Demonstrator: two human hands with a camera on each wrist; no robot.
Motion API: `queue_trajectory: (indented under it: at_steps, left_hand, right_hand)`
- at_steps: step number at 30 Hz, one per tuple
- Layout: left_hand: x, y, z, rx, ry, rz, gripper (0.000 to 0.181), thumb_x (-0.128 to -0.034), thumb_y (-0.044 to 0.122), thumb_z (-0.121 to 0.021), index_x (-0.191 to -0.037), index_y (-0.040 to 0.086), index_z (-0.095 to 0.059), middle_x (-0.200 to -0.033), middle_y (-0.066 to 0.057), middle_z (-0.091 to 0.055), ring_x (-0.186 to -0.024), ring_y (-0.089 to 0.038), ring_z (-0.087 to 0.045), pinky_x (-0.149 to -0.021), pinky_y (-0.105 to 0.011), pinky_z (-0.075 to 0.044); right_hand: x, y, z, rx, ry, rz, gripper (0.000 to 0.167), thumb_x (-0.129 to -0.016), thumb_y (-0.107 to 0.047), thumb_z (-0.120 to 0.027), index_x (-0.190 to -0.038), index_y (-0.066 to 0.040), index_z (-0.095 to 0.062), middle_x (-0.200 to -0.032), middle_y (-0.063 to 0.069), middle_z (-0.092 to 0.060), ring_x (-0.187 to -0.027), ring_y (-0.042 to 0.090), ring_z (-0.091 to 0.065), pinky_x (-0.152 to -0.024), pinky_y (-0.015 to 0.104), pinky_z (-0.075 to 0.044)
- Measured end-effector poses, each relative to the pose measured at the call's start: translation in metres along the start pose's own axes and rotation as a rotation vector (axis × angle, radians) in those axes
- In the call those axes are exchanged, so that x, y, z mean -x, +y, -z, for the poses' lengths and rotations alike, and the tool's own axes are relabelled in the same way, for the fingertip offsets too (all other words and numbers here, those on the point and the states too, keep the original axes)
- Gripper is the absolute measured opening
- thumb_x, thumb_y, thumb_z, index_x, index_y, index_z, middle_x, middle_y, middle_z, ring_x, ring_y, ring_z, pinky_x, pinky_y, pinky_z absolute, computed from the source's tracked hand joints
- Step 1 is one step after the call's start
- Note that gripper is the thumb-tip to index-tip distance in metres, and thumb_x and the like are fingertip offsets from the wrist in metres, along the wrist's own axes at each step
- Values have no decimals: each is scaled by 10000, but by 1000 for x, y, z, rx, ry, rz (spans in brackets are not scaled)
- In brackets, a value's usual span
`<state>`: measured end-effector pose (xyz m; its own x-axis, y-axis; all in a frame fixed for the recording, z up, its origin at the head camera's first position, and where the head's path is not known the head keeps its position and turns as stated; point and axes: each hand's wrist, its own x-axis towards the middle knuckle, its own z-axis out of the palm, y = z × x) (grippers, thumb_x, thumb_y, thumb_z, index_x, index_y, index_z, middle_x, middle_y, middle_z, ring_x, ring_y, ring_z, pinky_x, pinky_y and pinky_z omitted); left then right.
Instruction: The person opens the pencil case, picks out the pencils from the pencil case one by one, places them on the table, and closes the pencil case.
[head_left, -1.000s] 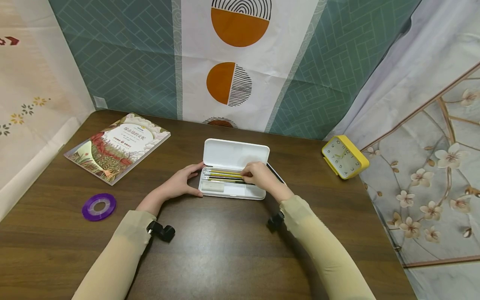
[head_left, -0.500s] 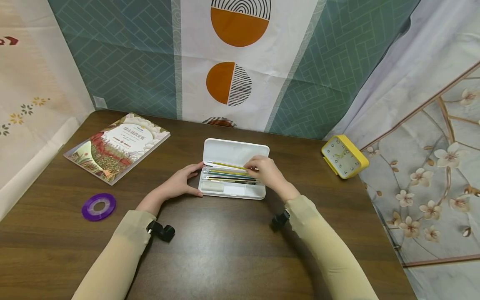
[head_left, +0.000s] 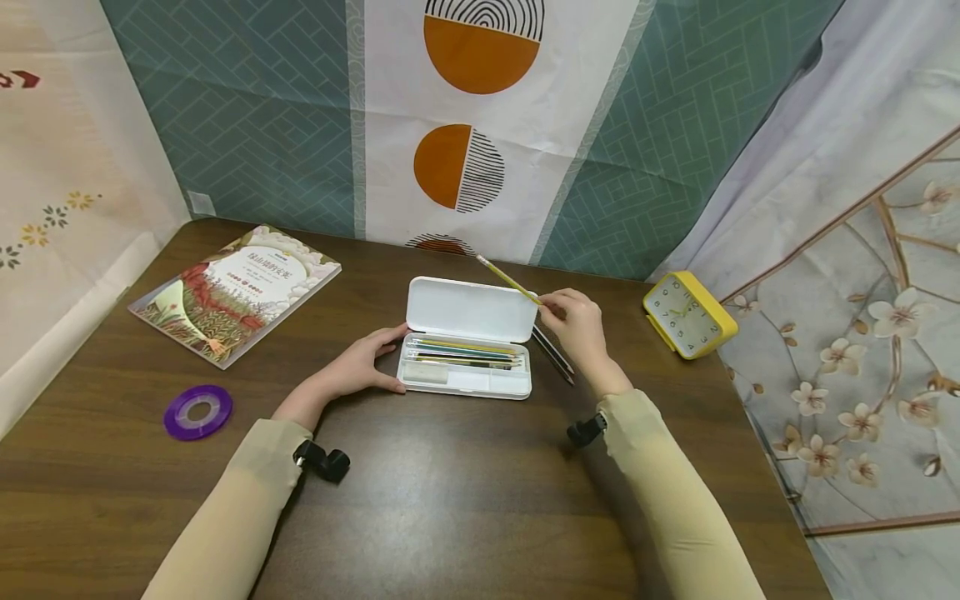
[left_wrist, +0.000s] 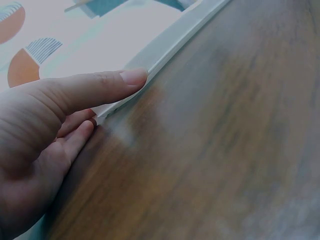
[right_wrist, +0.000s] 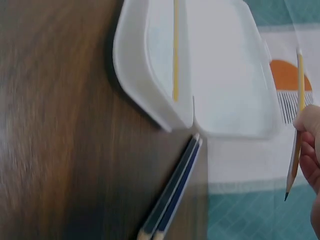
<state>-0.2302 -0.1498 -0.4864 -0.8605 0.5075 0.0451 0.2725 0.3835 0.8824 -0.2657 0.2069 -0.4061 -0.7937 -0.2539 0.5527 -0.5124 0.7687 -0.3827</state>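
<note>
A white pencil case (head_left: 468, 383) lies with its lid (head_left: 472, 308) raised; several pencils (head_left: 457, 346) and a whitish block (head_left: 425, 372) are inside. The left hand (head_left: 360, 363) holds the case's left end, and in the left wrist view its thumb (left_wrist: 107, 89) lies along the white edge. Beyond the lid's right side, the right hand (head_left: 577, 327) pinches a yellow pencil (head_left: 504, 275) above the table. The right wrist view shows this pencil (right_wrist: 301, 75) with its dark point downward, gripped by the right hand's fingers (right_wrist: 309, 130).
Two dark pencils (head_left: 553, 354) lie on the table just right of the case; they also show in the right wrist view (right_wrist: 172, 187). A book (head_left: 240, 292) and a purple ring (head_left: 178, 417) are at the left. At the right stands a yellow clock (head_left: 701, 312).
The right hand has lifted the yellow pencil out of the case and moved it right and up, past the lid. The dark pencils beside the case are now uncovered. The left hand has stayed put.
</note>
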Motion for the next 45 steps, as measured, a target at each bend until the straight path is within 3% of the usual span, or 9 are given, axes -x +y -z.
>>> queue_trajectory:
  at_steps: [5, 9, 19, 31, 45]
  left_hand:
    - [0, -1, 0, -1, 1, 13, 1063, -700, 150, -891, -1545, 33, -257, -1564, -207, -304, -1450, -346, -287, -1189, -475, -339]
    - [0, -2, 0, 2, 2, 15, 1064, -699, 142, -890, -1546, 34, -255, -1568, -203, -299, -1452, -343, -284, -1192, -474, -335]
    - [0, -2, -1, 9, 3, 14, 1068, -696, 146, -893, -1546, 33, -256, -1571, -201, -294, -1452, -343, -286, -1192, -470, -336]
    - [1, -1, -1, 14, 4, 13, 1066, -696, 134, -891, -1545, 30, -255, -1571, -204, -292, -1453, -343, -283, -1191, -474, -338]
    - [0, 0, 0, 3, -1, 13, 1067, -701, 158, -891, -1544, 22, -252, -1573, -206, -288, -1449, -354, -287, -1185, -481, -344]
  right_hand:
    - [1, 19, 4, -5, 30, -114, 115, -862, -26, -702, -945, 26, -763, -881, 163, -723, -771, 283, -677, -674, 415, -603]
    - [3, 32, 6, 12, 5, -216, 133, -862, -43, -697, -953, 26, -764, -872, 176, -725, -776, 303, -673, -694, 430, -573]
    - [12, 49, 4, 52, -223, -402, 186, -880, -106, -678, -994, 12, -766, -940, 180, -748, -873, 329, -690, -797, 476, -554]
    - [19, 50, -5, 81, -389, -413, 185, -881, -120, -686, -988, 6, -771, -966, 172, -749, -917, 327, -683, -821, 464, -568]
    - [23, 49, -7, 104, -442, -418, 192, -886, -128, -681, -997, -3, -774, -974, 160, -751, -952, 323, -672, -876, 470, -551]
